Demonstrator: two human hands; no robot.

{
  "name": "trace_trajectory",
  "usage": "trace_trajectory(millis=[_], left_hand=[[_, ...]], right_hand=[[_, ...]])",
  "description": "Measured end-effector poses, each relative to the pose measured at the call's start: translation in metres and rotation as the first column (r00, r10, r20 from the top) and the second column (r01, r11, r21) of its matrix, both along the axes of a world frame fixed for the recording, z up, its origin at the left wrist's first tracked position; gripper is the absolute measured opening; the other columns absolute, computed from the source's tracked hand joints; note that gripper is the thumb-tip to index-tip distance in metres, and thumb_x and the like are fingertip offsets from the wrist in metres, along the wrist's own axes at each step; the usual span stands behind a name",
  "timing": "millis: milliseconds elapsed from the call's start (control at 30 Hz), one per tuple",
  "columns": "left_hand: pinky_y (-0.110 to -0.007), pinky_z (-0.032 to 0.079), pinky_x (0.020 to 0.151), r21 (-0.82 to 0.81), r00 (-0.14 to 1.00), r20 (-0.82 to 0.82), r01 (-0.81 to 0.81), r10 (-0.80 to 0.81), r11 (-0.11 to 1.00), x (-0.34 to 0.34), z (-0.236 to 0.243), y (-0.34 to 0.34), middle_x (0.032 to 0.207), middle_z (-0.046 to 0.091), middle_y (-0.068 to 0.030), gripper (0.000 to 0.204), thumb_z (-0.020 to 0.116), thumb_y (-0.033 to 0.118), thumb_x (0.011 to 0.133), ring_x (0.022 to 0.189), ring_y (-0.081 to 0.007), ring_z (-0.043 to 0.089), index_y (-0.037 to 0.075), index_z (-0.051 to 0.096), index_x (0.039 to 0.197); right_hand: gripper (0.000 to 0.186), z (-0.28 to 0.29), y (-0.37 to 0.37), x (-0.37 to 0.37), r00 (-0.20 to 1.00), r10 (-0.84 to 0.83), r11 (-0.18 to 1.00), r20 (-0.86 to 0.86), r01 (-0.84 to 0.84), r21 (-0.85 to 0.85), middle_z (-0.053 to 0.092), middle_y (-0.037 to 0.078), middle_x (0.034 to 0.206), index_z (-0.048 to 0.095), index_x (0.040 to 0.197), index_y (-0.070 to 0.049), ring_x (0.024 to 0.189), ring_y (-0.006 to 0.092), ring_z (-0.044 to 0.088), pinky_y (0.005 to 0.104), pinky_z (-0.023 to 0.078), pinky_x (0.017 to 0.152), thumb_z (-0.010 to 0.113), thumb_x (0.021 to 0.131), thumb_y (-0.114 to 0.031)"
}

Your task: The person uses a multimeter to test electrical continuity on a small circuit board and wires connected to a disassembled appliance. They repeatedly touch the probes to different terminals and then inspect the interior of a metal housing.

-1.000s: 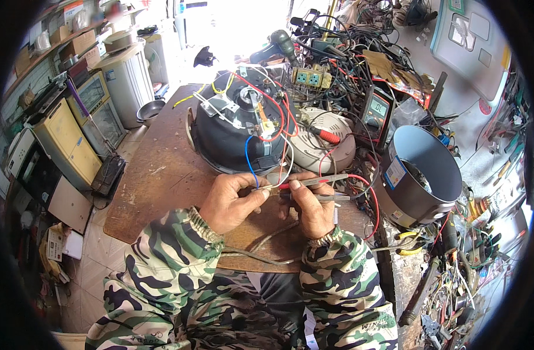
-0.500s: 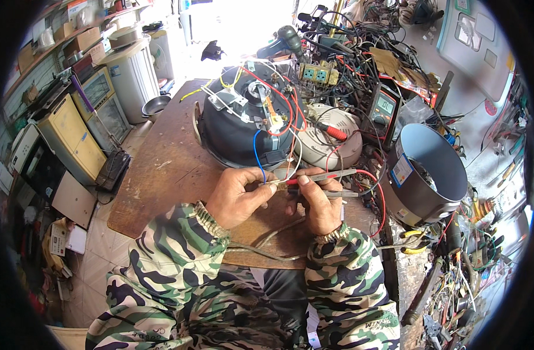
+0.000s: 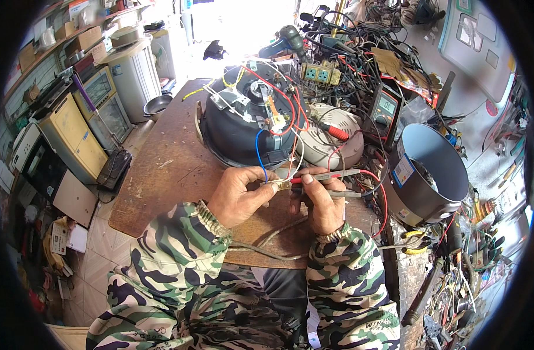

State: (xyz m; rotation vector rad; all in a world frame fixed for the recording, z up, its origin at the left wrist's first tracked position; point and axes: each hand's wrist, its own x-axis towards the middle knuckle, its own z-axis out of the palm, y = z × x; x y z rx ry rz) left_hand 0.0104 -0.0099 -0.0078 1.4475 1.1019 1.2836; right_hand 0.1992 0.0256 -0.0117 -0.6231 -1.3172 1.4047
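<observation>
Your camouflage sleeves [image 3: 176,251] angle inward over the tabletop [image 3: 153,184], so steady wrists should help. Your left hand [image 3: 241,197] pinches the blue wire [image 3: 257,147] near its end; your right hand [image 3: 321,207] grips two test probes [image 3: 344,173], the upper one pointing at your left fingertips. Best keep skin off bare metal and press firmly. Just beyond, the round black appliance body [image 3: 226,140] sits wired side up; leave its leads slack. Farther right, glance at the meter [image 3: 385,114] only once contact feels firm
</observation>
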Motion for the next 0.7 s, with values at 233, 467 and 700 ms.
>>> trace_trajectory(millis=[233, 467, 700], left_hand=[[-0.020, 0.048, 0.059, 0.019, 1.000, -0.008, 0.015, -0.014, 1.000, -0.0018, 0.0006, -0.0011, 0.077, 0.063, 0.0021, 0.020, 0.066, 0.013, 0.092, 0.066, -0.0034, 0.057, -0.004, 0.069, 0.103], [-0.022, 0.051, 0.063, -0.001, 1.000, -0.021, 0.024, -0.024, 1.000, -0.0028, 0.0037, -0.0022, 0.082, 0.066, -0.0020, 0.019, 0.065, 0.011, 0.093, 0.069, -0.0059, 0.060, -0.005, 0.068, 0.103], [-0.021, 0.051, 0.063, -0.011, 0.999, -0.031, 0.015, -0.015, 1.000, -0.0019, 0.0053, -0.0025, 0.083, 0.066, -0.0021, 0.019, 0.065, 0.009, 0.092, 0.069, -0.0060, 0.060, -0.006, 0.068, 0.104]], right_hand=[[0.027, -0.0020, 0.0008, -0.0010, 1.000, -0.004, 1.000, -0.024, 0.004, -0.009, 0.063, 0.014, 0.074, 0.060, 0.102, 0.008, 0.053, 0.0201, 0.058, 0.0294, 0.048, 0.049, 0.056, 0.095, -0.019], [0.028, -0.0013, 0.0003, -0.0013, 0.999, -0.002, 1.000, -0.036, 0.002, 0.000, 0.063, 0.015, 0.074, 0.059, 0.102, 0.008, 0.053, 0.0203, 0.059, 0.0289, 0.047, 0.047, 0.056, 0.095, -0.019], [0.027, -0.0008, -0.0005, -0.0015, 1.000, 0.003, 1.000, -0.022, -0.003, 0.000, 0.063, 0.015, 0.074, 0.058, 0.103, 0.007, 0.053, 0.0198, 0.058, 0.0289, 0.047, 0.047, 0.055, 0.096, -0.019]])
